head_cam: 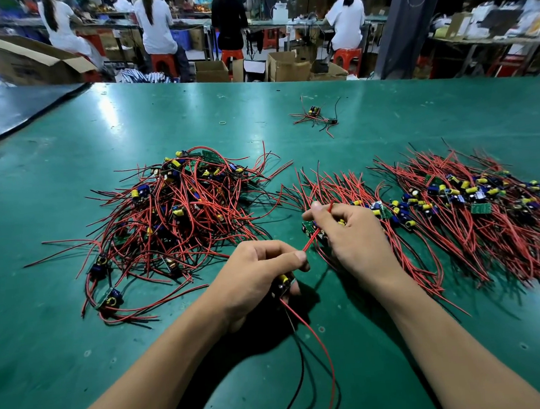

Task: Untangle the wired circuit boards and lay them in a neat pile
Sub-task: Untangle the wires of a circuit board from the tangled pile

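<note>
Trailing toward the near table edge, a red lead and a black lead [300, 362] hang from the small circuit board [283, 285] that the left hand [254, 269] holds closed in its fingers, a yellow capacitor just showing between them. From that same board another red wire [316, 233] runs up and across to the right hand [350, 233], which pinches it between thumb and forefinger near its free end, with a second small green board [308, 227] just beneath those fingers.

This looks like the step of pulling one board's leads straight after freeing it. The next move would seem to call for drawing the wire taut and laying the board onto the combed row without snagging neighbouring leads.

That board is small and green, carrying a yellow-capped part and thin, springy leads that will likely curl back if let go carelessly.

Just right of the hands lies the sorted row [453, 198], boards lined through the middle and wires fanned out both ways. To the left sits the tangled heap [179, 210], wires knotted in every direction and still large, so much work remains. A few stray boards [315, 115] lie well apart on the far green table [79, 329].
</note>
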`<state>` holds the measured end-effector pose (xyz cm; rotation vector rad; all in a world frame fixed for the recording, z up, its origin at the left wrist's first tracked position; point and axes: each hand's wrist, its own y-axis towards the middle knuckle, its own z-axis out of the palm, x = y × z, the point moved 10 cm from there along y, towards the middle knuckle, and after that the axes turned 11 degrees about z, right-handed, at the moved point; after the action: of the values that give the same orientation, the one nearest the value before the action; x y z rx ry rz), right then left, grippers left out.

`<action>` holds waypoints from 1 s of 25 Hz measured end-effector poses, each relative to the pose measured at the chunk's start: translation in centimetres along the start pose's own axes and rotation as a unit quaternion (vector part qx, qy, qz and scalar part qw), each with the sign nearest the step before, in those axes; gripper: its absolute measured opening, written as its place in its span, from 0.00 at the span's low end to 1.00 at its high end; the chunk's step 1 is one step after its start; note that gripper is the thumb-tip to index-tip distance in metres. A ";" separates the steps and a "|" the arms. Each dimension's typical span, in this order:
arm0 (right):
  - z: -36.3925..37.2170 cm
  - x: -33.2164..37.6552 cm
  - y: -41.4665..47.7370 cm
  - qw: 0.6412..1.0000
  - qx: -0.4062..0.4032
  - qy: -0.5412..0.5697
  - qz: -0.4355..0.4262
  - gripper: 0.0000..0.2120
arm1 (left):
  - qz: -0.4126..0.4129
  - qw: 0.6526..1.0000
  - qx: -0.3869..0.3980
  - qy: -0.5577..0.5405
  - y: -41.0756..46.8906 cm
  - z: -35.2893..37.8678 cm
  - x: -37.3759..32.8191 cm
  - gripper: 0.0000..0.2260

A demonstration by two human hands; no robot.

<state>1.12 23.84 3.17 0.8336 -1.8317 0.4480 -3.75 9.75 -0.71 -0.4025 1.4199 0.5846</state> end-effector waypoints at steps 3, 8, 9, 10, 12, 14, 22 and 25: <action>1.4 -1.0 -0.1 0.976 0.056 0.192 0.091 0.22 | 0.004 1.000 0.005 -0.013 -0.1 0.0 -0.2 0.06; 4.7 -1.2 -1.2 0.830 0.223 0.448 0.246 0.27 | -0.007 1.000 0.014 -0.005 -0.3 -0.1 -0.1 0.07; 4.9 -1.0 -1.4 0.808 0.245 0.472 0.255 0.26 | -0.010 1.000 0.015 -0.002 -0.3 -0.1 0.0 0.07; 5.1 -0.8 -1.6 0.791 0.263 0.488 0.260 0.25 | -0.012 1.000 0.014 -0.001 -0.3 -0.1 0.1 0.08; 5.2 -0.6 -1.8 0.784 0.275 0.493 0.259 0.23 | -0.014 1.000 0.008 -0.004 -0.3 -0.1 0.1 0.08; 5.1 -0.6 -1.6 0.822 0.261 0.448 0.236 0.22 | -0.012 1.000 -0.003 -0.006 -0.3 -0.2 0.2 0.08; 6.7 -0.3 -3.1 0.943 0.249 0.188 0.119 0.17 | 0.005 0.998 -0.042 -0.042 0.0 -0.9 0.0 0.09; 4.8 0.3 -2.0 0.972 0.185 0.131 0.066 0.19 | -0.008 0.998 -0.030 -0.054 -0.2 -0.7 -0.1 0.06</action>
<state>-0.65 19.29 1.32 0.8548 -1.5845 0.9615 -4.26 9.18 -0.75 -0.4233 1.2981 0.6284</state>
